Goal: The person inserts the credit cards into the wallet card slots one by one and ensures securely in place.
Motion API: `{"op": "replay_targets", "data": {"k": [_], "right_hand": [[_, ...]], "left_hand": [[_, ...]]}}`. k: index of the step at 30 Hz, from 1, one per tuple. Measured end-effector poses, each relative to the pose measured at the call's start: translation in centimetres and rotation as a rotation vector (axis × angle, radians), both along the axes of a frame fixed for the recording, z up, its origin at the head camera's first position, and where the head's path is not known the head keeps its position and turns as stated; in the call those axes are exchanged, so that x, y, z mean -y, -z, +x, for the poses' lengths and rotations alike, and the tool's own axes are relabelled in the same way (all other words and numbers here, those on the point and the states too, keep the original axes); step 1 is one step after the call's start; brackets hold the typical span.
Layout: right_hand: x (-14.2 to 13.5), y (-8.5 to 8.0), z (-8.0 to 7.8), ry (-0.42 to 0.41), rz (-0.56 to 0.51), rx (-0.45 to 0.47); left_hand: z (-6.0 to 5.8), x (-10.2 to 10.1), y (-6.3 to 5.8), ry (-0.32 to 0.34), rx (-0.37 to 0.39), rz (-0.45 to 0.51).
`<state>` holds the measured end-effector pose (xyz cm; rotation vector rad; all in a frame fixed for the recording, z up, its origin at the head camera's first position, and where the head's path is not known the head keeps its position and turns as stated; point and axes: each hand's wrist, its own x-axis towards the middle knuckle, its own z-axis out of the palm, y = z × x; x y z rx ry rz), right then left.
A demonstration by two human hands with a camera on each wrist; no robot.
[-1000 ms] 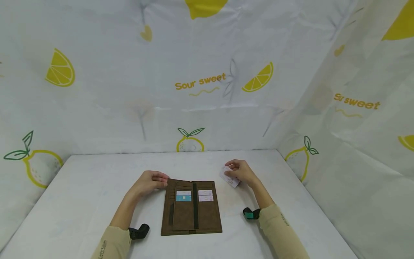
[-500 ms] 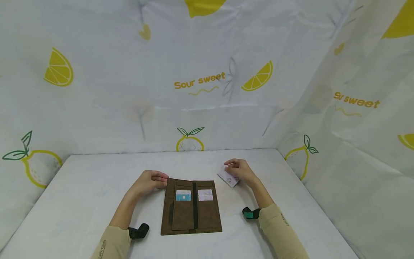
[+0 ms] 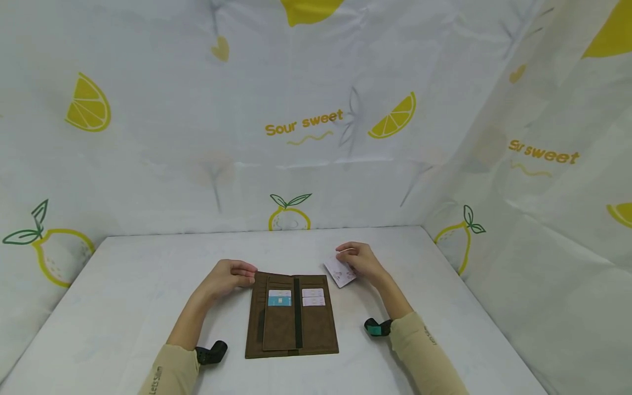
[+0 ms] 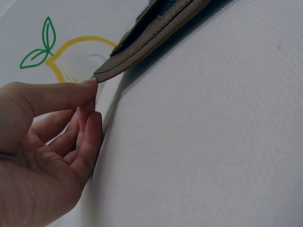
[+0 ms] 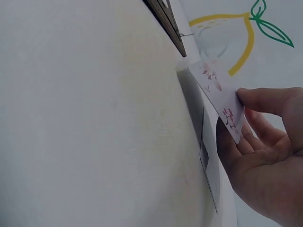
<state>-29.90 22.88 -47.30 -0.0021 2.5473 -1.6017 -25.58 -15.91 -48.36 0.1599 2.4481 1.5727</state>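
Observation:
A brown bifold wallet (image 3: 281,329) lies spread on the table, a dark strap running down its middle. A blue-and-white card (image 3: 280,298) sits in its left pocket; two pale cards (image 3: 313,297) show on the right side. My left hand (image 3: 224,281) pinches the wallet's far left corner, and the left wrist view shows the thumb on that corner, lifted a little. Beyond the wallet's far right corner, my right hand (image 3: 362,260) pinches a white card with pink flowers (image 5: 218,90) between thumb and fingers, tilted above the table.
Another flat card (image 5: 210,165) lies on the white table (image 3: 168,312) under the right hand. Black wrist cameras (image 3: 212,353) stick out near the sleeves. A lemon-print cloth (image 3: 173,181) rises behind the table and along its right side.
My right hand has moved slightly left toward the wallet with the flowered card, whose printed face now shows more. The left hand and wallet have stayed in place.

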Motion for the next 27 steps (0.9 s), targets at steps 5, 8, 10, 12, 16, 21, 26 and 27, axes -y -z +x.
{"op": "replay_targets", "data": {"k": [5,8,10,12,16,21,26,27], "right_hand": [[0.8,-0.1,-0.1,-0.010,-0.045,-0.001],[1.5,-0.3,0.0,-0.015,-0.061,-0.014],[1.9,-0.4,0.0,-0.020,-0.063,-0.023],[2.3,-0.6,0.1,-0.025,-0.066,-0.031],[3.2,-0.7,0.2,-0.037,-0.074,-0.046],[4.1,-1.1,0.3,-0.071,-0.097,-0.051],[4.8,-1.3,0.4,-0.111,-0.115,-0.061],[4.9,-1.4,0.4,-0.117,-0.116,-0.062]], "left_hand": [[0.1,0.0,-0.1,-0.003,0.003,-0.006],[0.2,0.0,-0.2,-0.002,0.003,-0.007],[0.2,0.0,-0.2,0.000,0.000,-0.006],[0.2,0.0,-0.2,0.004,-0.004,-0.005],[0.1,0.0,-0.1,0.010,-0.010,0.001],[0.0,0.1,-0.1,0.014,-0.007,0.007],[0.1,0.1,0.0,0.013,-0.004,0.012],[0.1,0.1,0.0,0.012,-0.003,0.012]]}}
